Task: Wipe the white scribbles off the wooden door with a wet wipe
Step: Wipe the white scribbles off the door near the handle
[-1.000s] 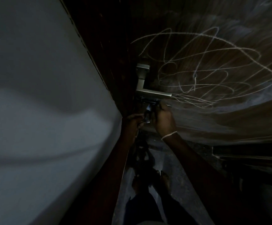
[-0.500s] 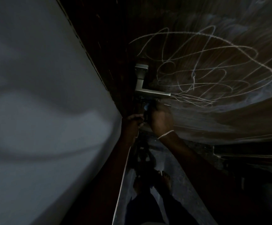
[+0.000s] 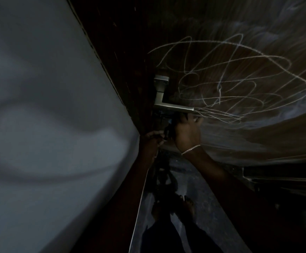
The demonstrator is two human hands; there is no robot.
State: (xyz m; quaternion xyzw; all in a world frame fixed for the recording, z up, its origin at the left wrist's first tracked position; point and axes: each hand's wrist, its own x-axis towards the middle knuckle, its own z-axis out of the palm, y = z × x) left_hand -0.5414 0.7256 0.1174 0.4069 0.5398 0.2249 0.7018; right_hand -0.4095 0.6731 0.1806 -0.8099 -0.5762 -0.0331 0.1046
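Note:
The dark wooden door (image 3: 258,147) fills the upper right, covered in looping white scribbles (image 3: 239,84). Just under the metal door handle (image 3: 172,106), my right hand (image 3: 187,134), with a chain bracelet on the wrist, is raised with its back to me. Its fingertips reach the lowest scribble lines. It pinches a small pale wet wipe (image 3: 170,121) at the thumb side, mostly hidden in the dark. My left hand (image 3: 153,138) is close beside it to the left, fingers curled round a small dark wipe packet (image 3: 166,133).
A pale grey wall (image 3: 48,125) takes up the whole left half, meeting the dark door frame (image 3: 123,61). Bare feet (image 3: 187,205) stand on the dim floor (image 3: 199,179) below. Dark shapes lie low at the right.
My right hand has risen from beside the left hand to just under the handle's end. The left hand has stayed put.

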